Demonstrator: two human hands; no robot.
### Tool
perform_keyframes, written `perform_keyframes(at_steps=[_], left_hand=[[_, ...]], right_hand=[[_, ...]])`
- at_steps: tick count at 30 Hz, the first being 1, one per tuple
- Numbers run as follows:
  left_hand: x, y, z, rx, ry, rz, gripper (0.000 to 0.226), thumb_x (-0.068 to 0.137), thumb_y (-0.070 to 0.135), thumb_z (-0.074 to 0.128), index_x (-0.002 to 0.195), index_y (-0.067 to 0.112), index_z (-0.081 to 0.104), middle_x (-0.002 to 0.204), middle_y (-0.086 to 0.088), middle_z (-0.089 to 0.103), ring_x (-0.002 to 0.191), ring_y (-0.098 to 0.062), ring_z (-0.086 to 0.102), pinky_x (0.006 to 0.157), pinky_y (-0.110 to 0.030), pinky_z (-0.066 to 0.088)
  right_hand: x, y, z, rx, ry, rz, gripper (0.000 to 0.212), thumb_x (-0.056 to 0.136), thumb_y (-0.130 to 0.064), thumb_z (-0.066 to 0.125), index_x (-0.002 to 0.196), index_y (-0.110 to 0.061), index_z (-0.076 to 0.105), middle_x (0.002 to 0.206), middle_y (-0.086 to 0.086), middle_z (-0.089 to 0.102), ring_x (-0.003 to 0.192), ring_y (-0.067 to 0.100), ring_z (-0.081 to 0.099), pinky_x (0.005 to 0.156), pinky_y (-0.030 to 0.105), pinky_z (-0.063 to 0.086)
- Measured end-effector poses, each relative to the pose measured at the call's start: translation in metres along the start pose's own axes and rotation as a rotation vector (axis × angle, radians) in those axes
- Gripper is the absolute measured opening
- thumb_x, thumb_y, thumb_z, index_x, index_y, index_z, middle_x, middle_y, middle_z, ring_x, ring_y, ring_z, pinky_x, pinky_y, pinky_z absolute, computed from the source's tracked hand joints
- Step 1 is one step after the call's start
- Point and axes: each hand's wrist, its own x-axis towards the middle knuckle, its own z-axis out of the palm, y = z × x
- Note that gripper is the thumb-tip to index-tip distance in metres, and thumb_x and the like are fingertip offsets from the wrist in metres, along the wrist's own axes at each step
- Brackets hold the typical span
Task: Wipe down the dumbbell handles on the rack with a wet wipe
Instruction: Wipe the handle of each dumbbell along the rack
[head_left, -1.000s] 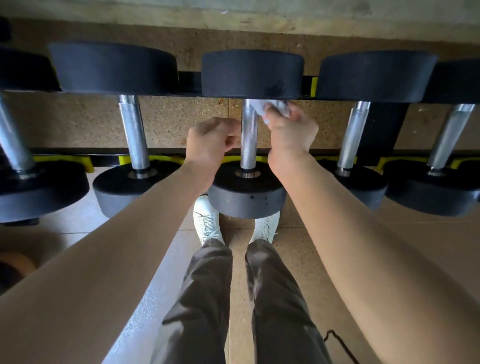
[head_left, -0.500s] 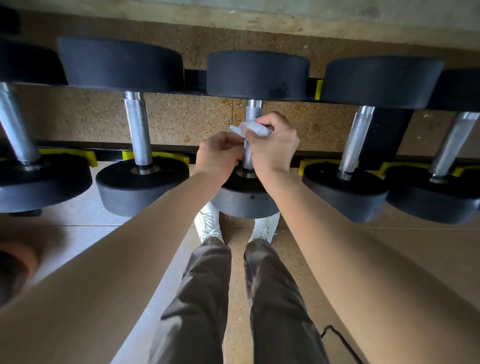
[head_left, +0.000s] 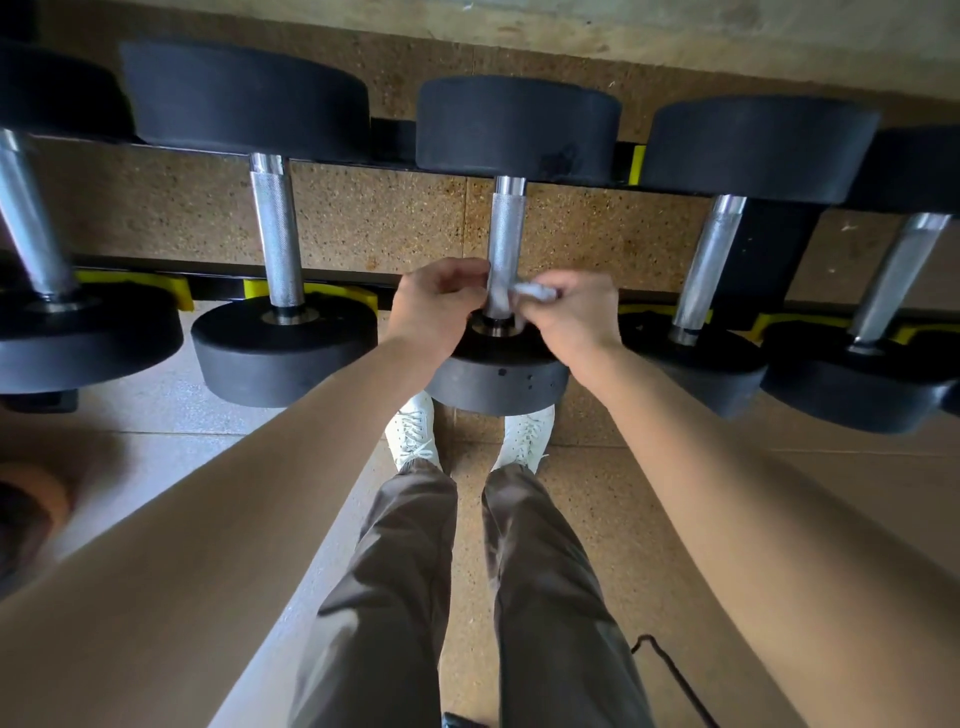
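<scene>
The middle dumbbell lies across the rack with its knurled steel handle (head_left: 505, 234) pointing away from me. A white wet wipe (head_left: 532, 292) is wrapped round the near end of that handle, just above the near black head (head_left: 498, 382). My right hand (head_left: 566, 314) pinches the wipe on the handle's right side. My left hand (head_left: 441, 301) curls against the left side of the handle, fingers at the wipe's other end, partly hidden.
Black dumbbells with steel handles lie on both sides: one to the left (head_left: 278, 239), one to the right (head_left: 706, 270), more at the edges. The rack rail (head_left: 332, 293) has yellow cradles. My legs and white shoes (head_left: 413, 431) stand below. A black cord (head_left: 670, 670) lies on the floor.
Both hands and the wipe have slid down the middle handle, from its far end under the far head to its near end by the near head.
</scene>
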Motion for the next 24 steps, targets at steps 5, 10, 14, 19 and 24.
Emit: perform_keyframes(at_steps=[5,10,14,19,24], left_hand=[[-0.005,0.002,-0.001,0.05,0.019,0.018,0.026,0.087,0.004,0.067,0.098,0.027,0.076,0.091,0.011,0.075,0.088,-0.006,0.068,0.089,-0.025,0.055],[-0.018,0.007,-0.004,0.034,-0.132,0.191,0.039,0.08,0.01,0.081,0.114,0.026,0.07,0.101,0.004,0.075,0.093,-0.01,0.072,0.087,-0.027,0.057],[-0.01,0.018,-0.008,0.167,0.0,0.274,0.018,0.087,0.023,0.079,0.104,0.021,0.075,0.091,0.004,0.076,0.071,-0.007,0.069,0.067,-0.027,0.057],[0.02,0.045,-0.001,0.05,0.341,0.057,0.013,0.088,0.029,0.074,0.076,0.025,0.071,0.078,0.005,0.072,0.072,-0.01,0.067,0.071,-0.031,0.058],[0.043,0.059,0.018,0.065,0.337,0.043,0.021,0.091,0.028,0.069,0.072,0.02,0.068,0.076,0.001,0.069,0.07,-0.017,0.064,0.061,-0.024,0.047]], right_hand=[[-0.003,0.006,-0.007,-0.169,-0.136,-0.012,0.018,0.077,-0.023,0.084,0.093,-0.014,0.079,0.087,0.003,0.076,0.077,0.017,0.07,0.061,0.03,0.057],[-0.006,-0.024,-0.006,0.21,0.041,0.034,0.033,0.073,-0.018,0.087,0.101,-0.013,0.069,0.102,0.002,0.071,0.087,0.016,0.071,0.069,0.03,0.061],[-0.006,-0.043,-0.004,0.528,-0.08,0.086,0.022,0.083,-0.017,0.078,0.101,-0.008,0.071,0.099,0.011,0.075,0.089,0.024,0.074,0.079,0.036,0.062],[0.01,-0.029,-0.003,0.306,0.06,-0.048,0.014,0.09,-0.017,0.07,0.104,-0.019,0.069,0.102,-0.004,0.072,0.098,0.014,0.069,0.088,0.037,0.06],[0.013,-0.013,0.007,0.078,0.042,-0.178,0.034,0.084,-0.004,0.076,0.113,-0.016,0.064,0.098,-0.003,0.066,0.088,0.004,0.064,0.081,0.017,0.056]])
